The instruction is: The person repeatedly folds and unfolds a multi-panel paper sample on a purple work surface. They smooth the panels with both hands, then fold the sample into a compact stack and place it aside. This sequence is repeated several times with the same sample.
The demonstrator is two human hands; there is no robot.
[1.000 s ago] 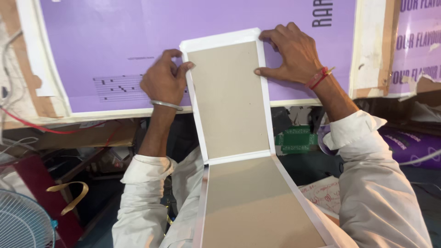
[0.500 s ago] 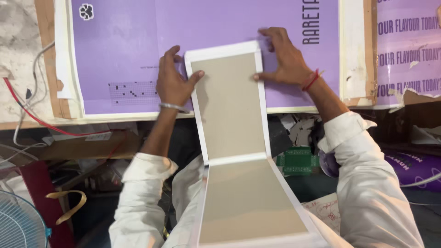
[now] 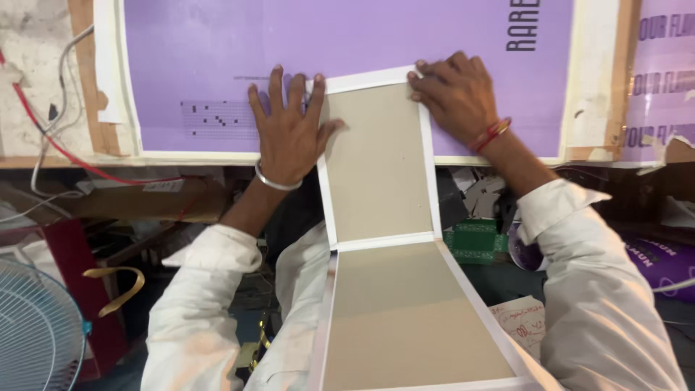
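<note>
A folded grey board with white edging lies with its far panel flat on a large purple printed sheet; its near panel slopes down toward me. My left hand lies flat with fingers spread at the panel's left edge, thumb on the board. My right hand presses the panel's top right corner with its fingertips. A metal bangle is on my left wrist, red threads on my right.
The purple sheet rests on a wooden-framed work surface. Another purple printed sheet lies at right. Below the table edge are a fan, red and white wires, a green box and purple packaging.
My left hand has opened out flat with fingers spread beside the panel's left edge. The view has shifted closer over the table; my right hand stays on the top right corner.
</note>
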